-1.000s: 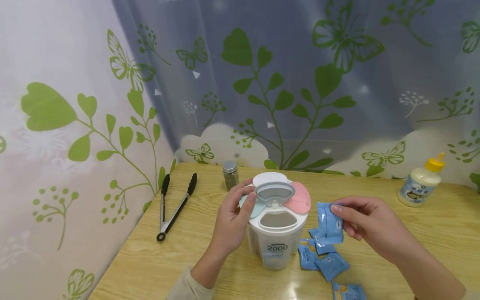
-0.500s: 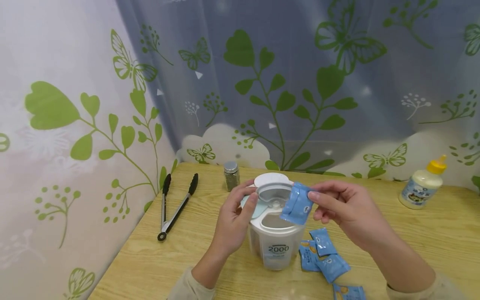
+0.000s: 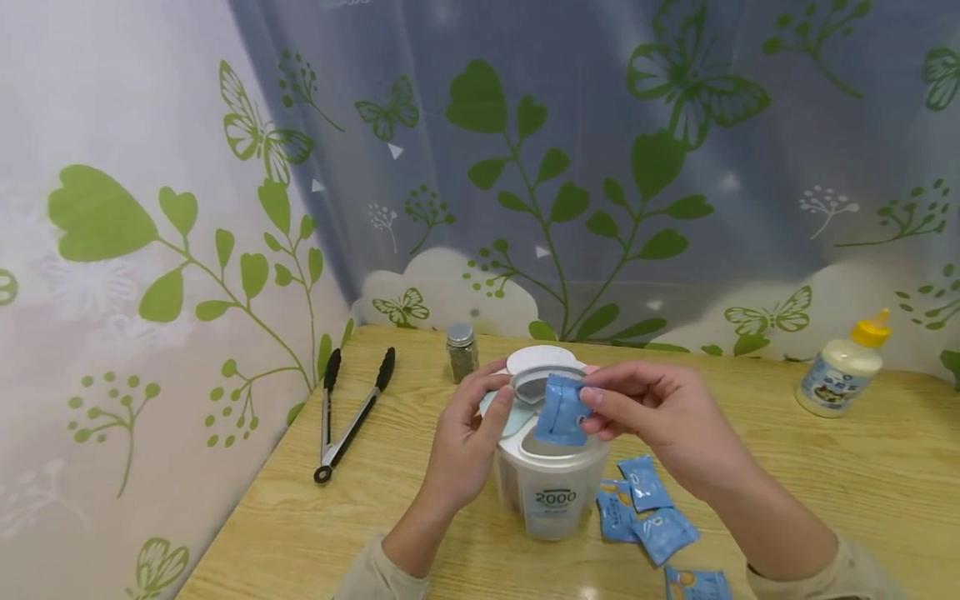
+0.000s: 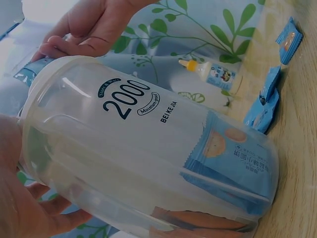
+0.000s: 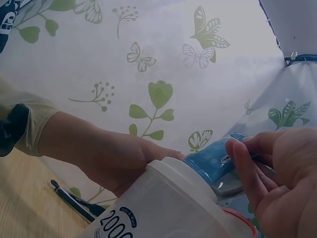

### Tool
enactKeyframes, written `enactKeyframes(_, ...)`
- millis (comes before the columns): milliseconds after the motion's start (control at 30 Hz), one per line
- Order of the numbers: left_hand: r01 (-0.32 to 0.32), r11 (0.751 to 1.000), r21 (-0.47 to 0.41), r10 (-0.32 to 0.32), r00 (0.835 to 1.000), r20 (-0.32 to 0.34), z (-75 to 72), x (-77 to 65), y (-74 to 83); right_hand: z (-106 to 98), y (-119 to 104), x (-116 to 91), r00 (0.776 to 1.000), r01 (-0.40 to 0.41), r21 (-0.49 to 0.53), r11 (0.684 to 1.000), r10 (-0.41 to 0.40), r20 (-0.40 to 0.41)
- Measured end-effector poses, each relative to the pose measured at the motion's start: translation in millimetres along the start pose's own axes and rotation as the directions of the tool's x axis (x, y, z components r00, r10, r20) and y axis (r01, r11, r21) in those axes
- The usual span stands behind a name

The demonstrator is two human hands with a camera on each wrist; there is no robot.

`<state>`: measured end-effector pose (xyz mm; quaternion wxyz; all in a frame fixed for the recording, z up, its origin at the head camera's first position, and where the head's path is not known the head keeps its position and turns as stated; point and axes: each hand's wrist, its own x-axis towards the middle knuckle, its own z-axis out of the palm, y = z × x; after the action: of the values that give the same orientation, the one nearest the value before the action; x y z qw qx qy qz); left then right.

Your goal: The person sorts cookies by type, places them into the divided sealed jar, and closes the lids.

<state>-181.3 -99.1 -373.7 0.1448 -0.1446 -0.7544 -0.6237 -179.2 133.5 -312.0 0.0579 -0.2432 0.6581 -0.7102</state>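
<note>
A clear storage container (image 3: 553,515) marked 2000 stands on the table, its white top fitted with coloured flaps. One grey-lined flap (image 3: 529,386) is raised above an opening at the front. My left hand (image 3: 467,429) grips the container's top at the left, thumb over the pale blue flap. Between right thumb and fingers, my right hand (image 3: 671,421) pinches a blue snack packet (image 3: 558,414) directly over the front opening. Through the wall, the left wrist view shows a blue packet (image 4: 233,161) at the bottom, with a brown-orange item (image 4: 203,220) in the neighbouring compartment.
Several blue packets (image 3: 663,535) lie right of the container on the wooden table (image 3: 285,542). Tongs (image 3: 348,425) rest at the left, spread apart. A small spice jar (image 3: 462,354) stands behind, and a yellow-capped squeeze bottle (image 3: 840,371) is at the back right.
My right hand has carried the blue packet leftward, from above the loose packets to over the container's front opening. The left hand keeps its grip on the container.
</note>
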Motion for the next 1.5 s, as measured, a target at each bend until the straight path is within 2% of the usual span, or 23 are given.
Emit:
enactKeyframes(133,0.002,1.0,-0.001,-0.002,1.0,0.001,0.2,-0.1,-0.6,0,2,1,1.0,0.015,-0.019,1.0,-0.015,0.025)
enactKeyframes(333,0.004,1.0,-0.007,-0.004,1.0,0.004,0.6,0.5,-2.4,-1,7,-2,0.998,-0.022,-0.006,1.0,0.023,0.054)
enactKeyframes(667,-0.004,1.0,-0.026,0.003,1.0,-0.009,1.4,0.1,-0.8,-7,10,-5,0.997,-0.058,-0.03,0.998,0.06,0.052)
enactKeyframes(800,-0.011,1.0,-0.027,0.011,1.0,-0.008,1.5,0.0,-1.8,-13,12,-8,0.995,-0.094,-0.079,0.992,0.096,0.026)
enactKeyframes(1067,-0.008,1.0,-0.021,0.008,1.0,-0.007,1.4,-0.5,-0.9,-32,16,-21,0.998,-0.05,-0.129,0.99,0.053,0.017)
enactKeyframes(1267,0.001,1.0,-0.029,-0.001,1.0,-0.006,1.6,0.0,-0.6,-52,18,-35,0.997,-0.078,-0.189,0.979,0.082,0.014)
enactKeyframes(1500,0.004,1.0,-0.025,-0.004,1.0,-0.005,1.0,-0.4,-0.7,-69,33,-51,0.993,-0.114,-0.225,0.968,0.117,0.004)
